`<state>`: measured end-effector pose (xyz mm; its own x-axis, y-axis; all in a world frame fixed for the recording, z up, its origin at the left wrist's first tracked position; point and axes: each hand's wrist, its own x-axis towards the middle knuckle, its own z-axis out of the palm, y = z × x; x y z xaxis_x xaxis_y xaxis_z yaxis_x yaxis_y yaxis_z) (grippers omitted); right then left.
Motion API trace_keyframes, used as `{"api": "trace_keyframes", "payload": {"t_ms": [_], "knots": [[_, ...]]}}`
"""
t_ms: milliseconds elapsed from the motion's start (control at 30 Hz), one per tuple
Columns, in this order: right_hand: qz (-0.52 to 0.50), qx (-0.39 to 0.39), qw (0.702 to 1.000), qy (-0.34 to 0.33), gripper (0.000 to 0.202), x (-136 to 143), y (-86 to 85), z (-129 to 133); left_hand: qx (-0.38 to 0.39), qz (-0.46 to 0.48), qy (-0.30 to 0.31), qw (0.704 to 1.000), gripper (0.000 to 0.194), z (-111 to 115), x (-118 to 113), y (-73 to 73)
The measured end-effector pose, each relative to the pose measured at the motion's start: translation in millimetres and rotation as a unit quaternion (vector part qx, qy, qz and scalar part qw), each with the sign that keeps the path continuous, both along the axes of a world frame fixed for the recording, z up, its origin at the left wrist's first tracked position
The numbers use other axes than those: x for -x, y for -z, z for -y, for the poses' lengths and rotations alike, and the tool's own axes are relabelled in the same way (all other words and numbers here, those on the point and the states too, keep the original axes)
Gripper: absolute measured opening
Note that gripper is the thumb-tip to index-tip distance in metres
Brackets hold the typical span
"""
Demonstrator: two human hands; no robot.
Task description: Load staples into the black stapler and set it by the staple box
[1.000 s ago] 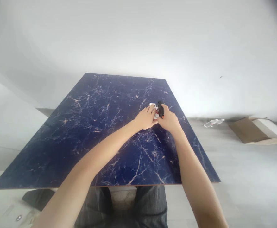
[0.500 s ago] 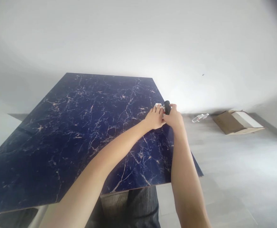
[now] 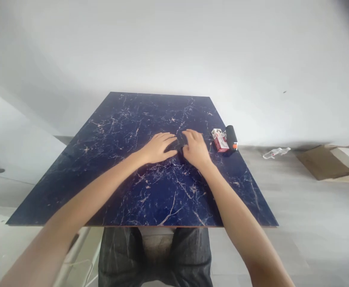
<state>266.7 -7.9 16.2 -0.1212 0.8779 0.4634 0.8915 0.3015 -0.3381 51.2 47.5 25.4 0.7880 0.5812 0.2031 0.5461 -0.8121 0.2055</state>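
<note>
My left hand (image 3: pixel 160 147) is over the middle of the dark blue marbled tabletop (image 3: pixel 150 111), fingers stretched out and thumb apart, with nothing seen in it. Close to its right, my right hand (image 3: pixel 196 148) is held with bent fingers apart from the thumb. A dark patch shows between the two hands; whether it is shadow, reflection or a small dark thing I cannot tell. Off to the right, a small white and red box (image 3: pixel 220 140) sits near the table's right edge. Touching or nearly touching it stands a black cylinder-like item (image 3: pixel 231 137) with an orange mark. Neither hand touches these two.
On the floor to the right lie a clear plastic item (image 3: pixel 276 152) and an opened cardboard box (image 3: pixel 324 161). A white wall (image 3: pixel 162 48) rises behind the table. My legs (image 3: pixel 120 255) are under the table's front edge.
Both hands have left the box and the black item at the right edge and moved toward the table's middle. The view has shifted left, so things appear further right.
</note>
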Motion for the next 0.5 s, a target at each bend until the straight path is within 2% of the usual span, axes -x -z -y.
{"api": "trace_keyframes", "payload": {"t_ms": [100,167,267,333,500], "knots": [[-0.005,0.031,0.993,-0.114,0.066,36.7,11.0,10.4,0.023,-0.008,-0.014,1.000,0.070,10.1,56.9,4.7],[-0.005,0.056,0.981,-0.186,0.080,52.5,16.9,19.2,0.042,-0.013,-0.008,0.999,0.075,20.0,76.7,10.3],[0.009,0.096,0.959,-0.266,0.099,64.7,22.9,30.4,0.067,-0.053,0.008,0.996,0.081,35.2,82.8,18.4],[0.020,0.111,0.953,-0.281,0.102,67.3,25.5,34.0,0.066,-0.079,0.000,0.995,0.083,41.9,79.0,21.7],[0.032,0.118,0.953,-0.278,0.088,66.9,25.6,33.6,0.053,-0.085,-0.006,0.995,0.079,43.9,74.5,23.3]]}}
